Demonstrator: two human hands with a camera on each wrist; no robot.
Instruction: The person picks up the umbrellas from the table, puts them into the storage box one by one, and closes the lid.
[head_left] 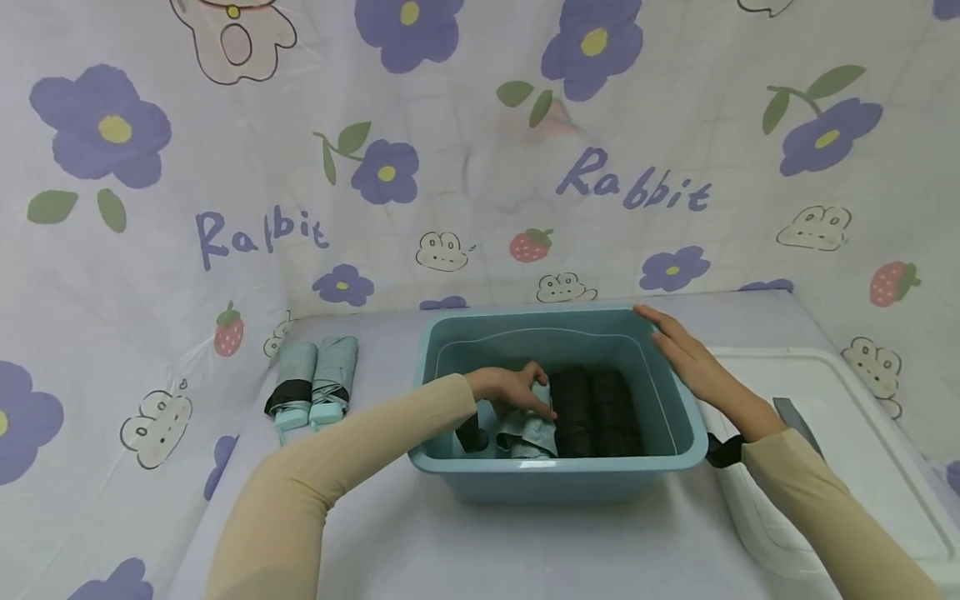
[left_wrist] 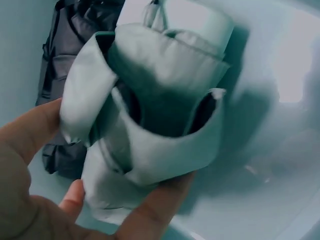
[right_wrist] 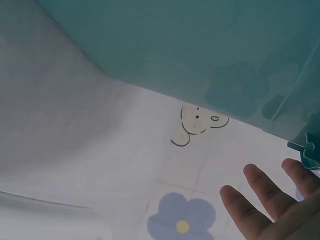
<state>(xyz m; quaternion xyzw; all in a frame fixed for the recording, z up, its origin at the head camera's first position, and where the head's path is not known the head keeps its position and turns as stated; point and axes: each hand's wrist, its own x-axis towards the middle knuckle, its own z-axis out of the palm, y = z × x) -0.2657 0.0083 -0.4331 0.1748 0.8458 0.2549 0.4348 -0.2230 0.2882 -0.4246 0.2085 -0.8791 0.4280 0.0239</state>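
A teal plastic bin stands before me. Inside it, my left hand holds a folded light-teal umbrella between thumb and fingers. The left wrist view shows loose folds of its fabric and a pale block-shaped end. Right beside it lie two black folded bundles, side by side along the bin's right part. My right hand is at the bin's right rim, its fingers straight along the edge; the right wrist view catches spread fingers by the rim's corner.
Two more light-teal folded umbrellas with black bands lie on the table left of the bin. A white lid lies flat at the right, under my right forearm. Behind the table hangs a flower-patterned curtain.
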